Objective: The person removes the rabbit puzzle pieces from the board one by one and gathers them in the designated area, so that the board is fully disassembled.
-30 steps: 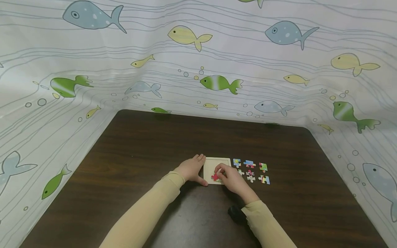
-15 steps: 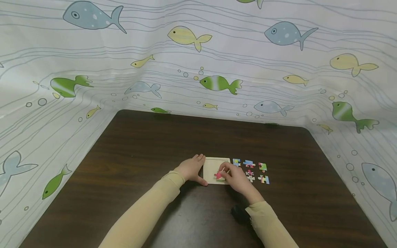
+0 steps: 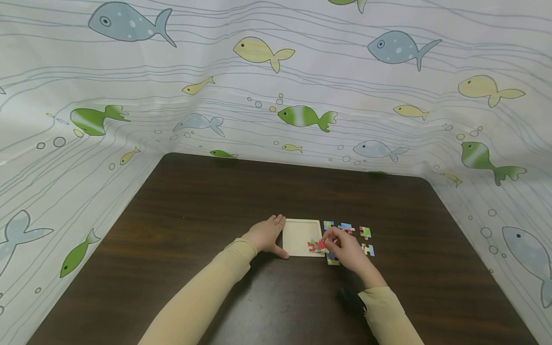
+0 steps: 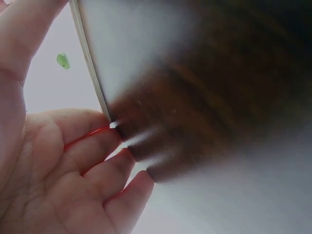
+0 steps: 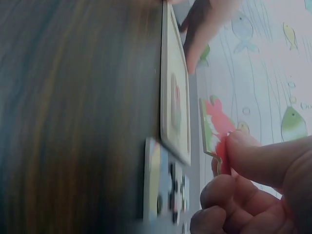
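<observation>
A square light-wood puzzle tray (image 3: 297, 237) lies on the table. My left hand (image 3: 267, 235) rests at its left side, thumb by the near corner and fingers extended along the edge; the left wrist view shows the fingertips against the tray's rim (image 4: 89, 58). My right hand (image 3: 347, 247) pinches a red, white and green jigsaw piece (image 5: 218, 129) between thumb and fingers, raised near the tray's right edge. One small jigsaw piece (image 5: 176, 101) lies inside the tray. Part of the held piece is hidden by the fingers.
Several loose jigsaw pieces lie right of the tray, among them a green one (image 3: 365, 232) and a blue one (image 3: 328, 224); my right hand covers some. The dark wooden table (image 3: 224, 191) is enclosed by a fish-printed sheet (image 3: 267, 134).
My right hand has moved to the right, carrying the jigsaw piece from over the tray's middle to its right edge. My left hand has stayed at the tray's left side.
</observation>
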The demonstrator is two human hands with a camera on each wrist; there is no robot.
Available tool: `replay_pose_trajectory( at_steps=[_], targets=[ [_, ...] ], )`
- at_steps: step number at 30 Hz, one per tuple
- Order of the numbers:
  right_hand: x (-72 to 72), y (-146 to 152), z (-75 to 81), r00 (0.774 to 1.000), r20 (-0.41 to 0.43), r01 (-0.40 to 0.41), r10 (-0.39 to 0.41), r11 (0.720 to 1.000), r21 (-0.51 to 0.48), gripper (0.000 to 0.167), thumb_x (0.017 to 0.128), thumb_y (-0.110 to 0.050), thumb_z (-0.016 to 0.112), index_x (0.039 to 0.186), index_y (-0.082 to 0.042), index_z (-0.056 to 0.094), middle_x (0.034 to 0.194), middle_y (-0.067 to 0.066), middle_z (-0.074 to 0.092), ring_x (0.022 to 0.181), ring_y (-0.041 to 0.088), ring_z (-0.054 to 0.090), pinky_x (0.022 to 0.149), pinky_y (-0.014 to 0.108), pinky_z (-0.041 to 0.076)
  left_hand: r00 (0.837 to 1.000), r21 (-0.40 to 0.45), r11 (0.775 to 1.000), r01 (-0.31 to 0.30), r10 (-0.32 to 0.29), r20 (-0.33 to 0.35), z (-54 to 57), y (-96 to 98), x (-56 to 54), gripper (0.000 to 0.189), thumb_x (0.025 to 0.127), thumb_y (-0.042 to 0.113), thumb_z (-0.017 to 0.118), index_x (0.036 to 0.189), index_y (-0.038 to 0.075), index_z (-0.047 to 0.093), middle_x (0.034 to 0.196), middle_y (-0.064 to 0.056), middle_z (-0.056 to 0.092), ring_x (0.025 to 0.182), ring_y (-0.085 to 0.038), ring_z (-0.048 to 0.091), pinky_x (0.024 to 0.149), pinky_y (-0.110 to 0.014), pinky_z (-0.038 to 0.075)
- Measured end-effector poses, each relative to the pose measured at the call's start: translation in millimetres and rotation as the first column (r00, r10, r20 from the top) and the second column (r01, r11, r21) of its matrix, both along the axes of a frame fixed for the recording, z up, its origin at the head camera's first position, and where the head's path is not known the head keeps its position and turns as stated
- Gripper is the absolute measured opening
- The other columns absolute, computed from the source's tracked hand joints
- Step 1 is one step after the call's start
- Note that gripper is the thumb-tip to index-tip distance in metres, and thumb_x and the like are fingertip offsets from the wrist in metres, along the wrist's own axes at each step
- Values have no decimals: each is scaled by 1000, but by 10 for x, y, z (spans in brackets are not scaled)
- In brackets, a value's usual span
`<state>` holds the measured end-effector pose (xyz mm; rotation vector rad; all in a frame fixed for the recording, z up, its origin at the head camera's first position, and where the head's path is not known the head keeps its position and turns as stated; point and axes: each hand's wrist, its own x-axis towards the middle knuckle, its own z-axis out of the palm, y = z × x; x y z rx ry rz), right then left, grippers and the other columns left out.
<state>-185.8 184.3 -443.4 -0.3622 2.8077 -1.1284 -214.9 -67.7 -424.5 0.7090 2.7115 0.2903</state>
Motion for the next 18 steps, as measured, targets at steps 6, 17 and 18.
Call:
replay_pose_trajectory(
  at_steps=[6, 17, 18],
  targets=[
    [15, 157, -1, 1000, 2, 25, -25, 1000, 15, 8, 90, -8, 64, 96, -13, 60, 77, 0, 54, 64, 16, 47, 56, 27, 42, 1000, 1, 1000, 0, 0, -8, -3, -7, -5, 109, 71, 56, 76, 149, -1, 25, 155, -15, 23, 143, -29, 22, 113, -37, 28],
    [85, 470, 40, 998, 28, 58, -59, 997, 45, 7, 90, -9, 64, 96, -9, 62, 80, 1, 59, 68, 16, 50, 59, 29, 45, 1000, -14, 1000, 1, -1, -11, -4, 0, -2, 109, 71, 57, 75, 149, 0, 25, 156, -15, 23, 144, -28, 22, 113, -37, 29],
    [91, 499, 43, 998, 26, 60, -61, 997, 52, 7, 90, -10, 64, 97, -9, 62, 80, 1, 59, 67, 16, 50, 59, 28, 45, 1000, -15, 1000, 1, -1, -12, -6, 0, -3, 109, 71, 57, 75, 149, 0, 25, 156, -15, 23, 144, -28, 22, 113, -37, 29]
  ],
)
